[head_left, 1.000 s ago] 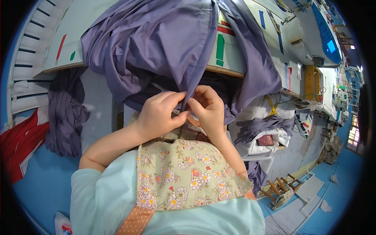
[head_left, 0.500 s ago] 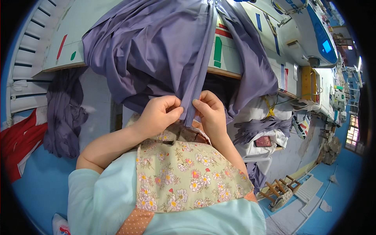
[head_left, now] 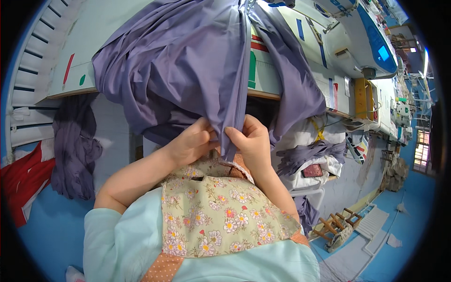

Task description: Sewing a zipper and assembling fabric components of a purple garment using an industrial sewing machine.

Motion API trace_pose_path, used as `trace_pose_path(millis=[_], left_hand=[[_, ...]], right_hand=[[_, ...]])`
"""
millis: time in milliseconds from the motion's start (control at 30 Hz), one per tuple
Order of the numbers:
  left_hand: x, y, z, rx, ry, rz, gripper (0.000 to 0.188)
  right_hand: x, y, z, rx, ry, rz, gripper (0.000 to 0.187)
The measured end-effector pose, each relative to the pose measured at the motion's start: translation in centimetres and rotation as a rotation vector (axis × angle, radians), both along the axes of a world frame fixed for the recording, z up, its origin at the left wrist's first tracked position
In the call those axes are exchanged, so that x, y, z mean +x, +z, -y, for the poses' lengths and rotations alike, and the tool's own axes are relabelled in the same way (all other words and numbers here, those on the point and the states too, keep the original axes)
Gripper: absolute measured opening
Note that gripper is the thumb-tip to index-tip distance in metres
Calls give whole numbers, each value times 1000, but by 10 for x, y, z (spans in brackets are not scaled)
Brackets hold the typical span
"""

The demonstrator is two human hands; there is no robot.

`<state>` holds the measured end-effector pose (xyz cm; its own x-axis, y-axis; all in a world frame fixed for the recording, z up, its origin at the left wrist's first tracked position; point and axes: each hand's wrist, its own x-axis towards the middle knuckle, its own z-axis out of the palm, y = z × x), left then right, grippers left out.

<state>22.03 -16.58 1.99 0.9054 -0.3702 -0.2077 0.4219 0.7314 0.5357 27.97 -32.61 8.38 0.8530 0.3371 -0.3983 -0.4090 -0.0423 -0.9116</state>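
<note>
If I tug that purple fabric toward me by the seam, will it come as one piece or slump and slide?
The purple fabric folds and drapes over the table edge, so it is probably floppy. Its slight sheen suggests it may slide easily. Both the left hand and right hand pinch the seam strip, so it should follow.

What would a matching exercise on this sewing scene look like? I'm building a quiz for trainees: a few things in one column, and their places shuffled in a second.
Things:
1. long purple fabric strip
2. white and blue sewing machine
3. crumpled red cloth
4. flowered green cotton apron

Places:
A. far left, low by the blue floor
B. on the person's chest, below both hands
C. upper right, on the white table
D. pinched between the left hand and right hand

Pairs: 1-D, 2-C, 3-A, 4-B
</note>
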Motion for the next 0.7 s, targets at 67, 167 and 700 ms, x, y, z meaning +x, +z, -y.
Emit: trace_pose_path(millis=[67,167,700], left_hand=[[18,30,22,27,263,8,49],[36,39,31,301,339,-80,37],[37,22,9,478,197,-295,28]], right_hand=[[-1,-11,2,-59,-2,77,14],[-4,-10,0,-351,43,315,19],[149,1,-35,-715,227,1364,44]])
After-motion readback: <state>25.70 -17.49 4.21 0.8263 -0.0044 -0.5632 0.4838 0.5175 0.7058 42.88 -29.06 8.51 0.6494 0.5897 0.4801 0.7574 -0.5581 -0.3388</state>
